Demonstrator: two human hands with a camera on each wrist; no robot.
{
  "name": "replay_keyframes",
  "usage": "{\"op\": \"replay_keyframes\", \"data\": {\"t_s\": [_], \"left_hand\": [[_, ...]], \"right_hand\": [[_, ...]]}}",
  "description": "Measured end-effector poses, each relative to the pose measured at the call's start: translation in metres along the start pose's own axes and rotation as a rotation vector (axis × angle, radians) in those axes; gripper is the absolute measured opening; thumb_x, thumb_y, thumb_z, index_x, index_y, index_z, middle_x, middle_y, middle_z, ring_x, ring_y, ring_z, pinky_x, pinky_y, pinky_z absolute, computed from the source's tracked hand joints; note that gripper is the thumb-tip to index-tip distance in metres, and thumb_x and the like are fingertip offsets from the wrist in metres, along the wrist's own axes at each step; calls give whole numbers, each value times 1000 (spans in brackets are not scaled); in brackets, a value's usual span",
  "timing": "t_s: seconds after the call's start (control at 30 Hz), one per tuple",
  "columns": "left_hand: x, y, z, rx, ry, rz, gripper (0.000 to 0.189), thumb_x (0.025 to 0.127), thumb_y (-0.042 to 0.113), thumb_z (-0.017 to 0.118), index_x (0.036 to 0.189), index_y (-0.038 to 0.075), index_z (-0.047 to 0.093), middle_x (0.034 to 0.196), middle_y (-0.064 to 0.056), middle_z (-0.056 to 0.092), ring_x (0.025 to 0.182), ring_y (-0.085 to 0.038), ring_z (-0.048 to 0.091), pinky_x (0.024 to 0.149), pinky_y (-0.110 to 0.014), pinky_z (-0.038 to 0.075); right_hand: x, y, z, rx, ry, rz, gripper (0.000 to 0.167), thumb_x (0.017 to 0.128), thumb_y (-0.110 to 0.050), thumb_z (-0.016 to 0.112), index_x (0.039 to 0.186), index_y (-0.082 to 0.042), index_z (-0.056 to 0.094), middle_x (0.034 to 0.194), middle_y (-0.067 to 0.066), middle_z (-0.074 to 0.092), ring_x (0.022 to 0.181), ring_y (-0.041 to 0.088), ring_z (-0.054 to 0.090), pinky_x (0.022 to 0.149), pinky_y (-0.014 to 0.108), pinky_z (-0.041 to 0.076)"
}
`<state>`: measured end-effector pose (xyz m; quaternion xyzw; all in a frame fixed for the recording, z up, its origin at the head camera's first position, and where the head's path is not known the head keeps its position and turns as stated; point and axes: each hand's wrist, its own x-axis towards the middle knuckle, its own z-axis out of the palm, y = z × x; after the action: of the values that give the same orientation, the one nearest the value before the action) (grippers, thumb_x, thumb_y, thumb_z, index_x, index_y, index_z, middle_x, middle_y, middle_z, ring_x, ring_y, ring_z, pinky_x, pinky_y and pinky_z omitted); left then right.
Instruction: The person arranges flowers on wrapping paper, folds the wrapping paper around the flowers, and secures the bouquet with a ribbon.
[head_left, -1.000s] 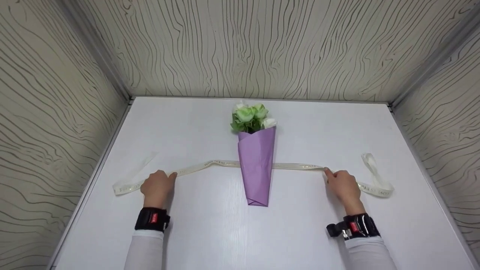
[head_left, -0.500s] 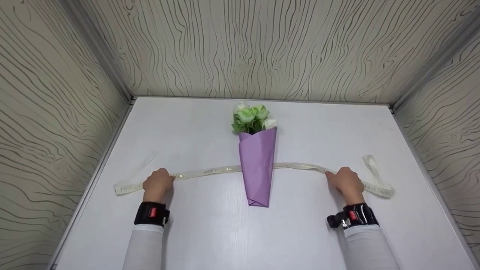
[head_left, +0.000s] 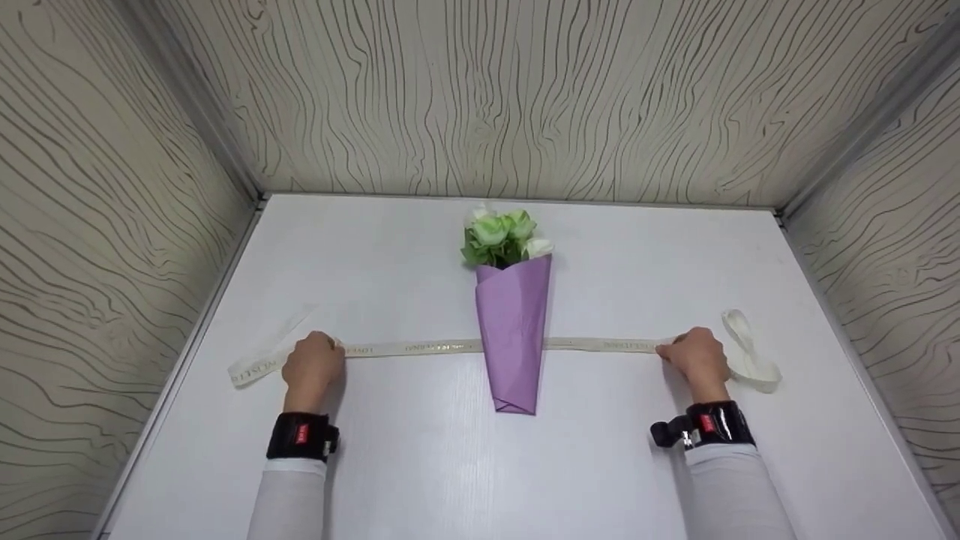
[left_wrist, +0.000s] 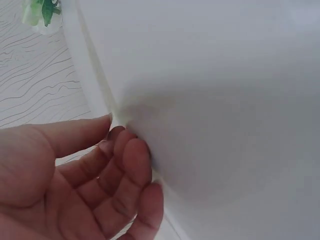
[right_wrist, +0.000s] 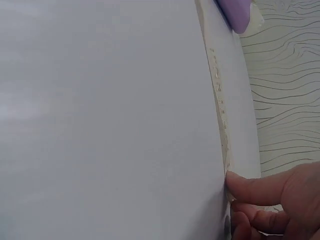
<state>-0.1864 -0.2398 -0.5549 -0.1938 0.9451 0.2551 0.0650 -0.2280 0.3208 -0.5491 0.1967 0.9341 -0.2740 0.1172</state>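
A cream ribbon (head_left: pixel 420 348) with gold lettering runs nearly straight across the table and passes beneath a bouquet (head_left: pixel 513 330) wrapped in purple paper. Its green and white flowers (head_left: pixel 499 229) point toward the back wall. To the left of the bouquet, my left hand (head_left: pixel 312 366) pinches the ribbon; in the left wrist view the thumb (left_wrist: pixel 82 135) and curled fingers meet at it. On the other side my right hand (head_left: pixel 697 360) pinches the ribbon between thumb and fingers, also seen in the right wrist view with the ribbon (right_wrist: pixel 220 100) stretching away from the thumb.
Loose ribbon ends lie beyond each hand: a folded left tail (head_left: pixel 251 373) and a looped right tail (head_left: pixel 750 356). The white table (head_left: pixel 420 465) is bounded by wood-patterned walls (head_left: pixel 510 97) at the back and both sides.
The ribbon's visible stretches have straightened and shifted toward the person where they meet the bouquet. Both hands have moved slightly on the ribbon; the bouquet stays in place.
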Motion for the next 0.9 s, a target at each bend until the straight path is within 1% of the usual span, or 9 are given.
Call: {"op": "replay_keyframes", "data": {"t_s": [0.1,0.2,0.37,0.43,0.5,0.63,0.7,0.77,0.9], "left_hand": [[-2,3,-1,-38,63,3,21,87,18,49,86,0,61,78,-14,61,63,-27,56,46,-37,38],[-2,7,-2,-57,103,4,21,87,18,47,76,3,58,71,-12,58,59,-25,54,43,-36,37],[2,12,-3,-146,162,9,17,86,15,49,76,3,55,71,-11,57,60,-25,51,47,-35,37],[5,14,-3,-244,175,6,14,85,14,50,82,2,56,74,-12,59,63,-25,54,50,-33,39],[8,17,-2,-388,169,-11,16,85,15,52,89,0,55,79,-13,61,69,-26,58,54,-31,42],[12,28,0,-786,124,-72,22,85,11,54,101,-5,50,88,-19,62,79,-28,63,64,-28,49],[13,33,0,-977,110,-107,26,85,7,54,105,-7,47,93,-22,59,80,-28,63,70,-31,51],[13,38,0,-1110,99,-135,29,84,5,54,109,-8,46,96,-23,57,79,-27,64,73,-32,50],[12,45,0,-1195,74,-146,32,86,8,55,111,-10,49,103,-21,57,79,-24,64,73,-31,50]], "right_hand": [[3,0,2,69,27,-42,35,76,-24,65,96,4,60,84,16,60,67,24,53,52,31,41],[5,-2,3,277,11,-43,29,78,-17,59,94,7,55,81,14,63,66,19,58,55,28,47],[5,-8,2,855,-68,24,19,81,-6,57,92,1,42,77,10,63,70,17,64,68,29,51],[4,-11,0,1064,-104,55,23,80,-2,61,93,-2,42,77,7,63,74,17,65,74,30,50],[2,-13,-2,1253,-157,97,22,78,-1,64,94,-1,48,77,7,64,77,17,64,80,31,47],[-1,-15,-3,1554,-280,200,9,78,1,65,87,0,62,81,8,66,85,17,63,90,32,40],[-1,-16,-2,1634,-328,232,5,78,-1,64,84,-2,66,83,8,66,89,18,62,94,33,36],[-1,-17,1,1657,-369,241,6,79,-4,65,85,-5,67,84,7,66,91,17,61,95,34,35],[-2,-20,5,1637,-453,229,11,80,-10,65,91,-7,65,87,6,66,91,17,60,96,35,34]]}}
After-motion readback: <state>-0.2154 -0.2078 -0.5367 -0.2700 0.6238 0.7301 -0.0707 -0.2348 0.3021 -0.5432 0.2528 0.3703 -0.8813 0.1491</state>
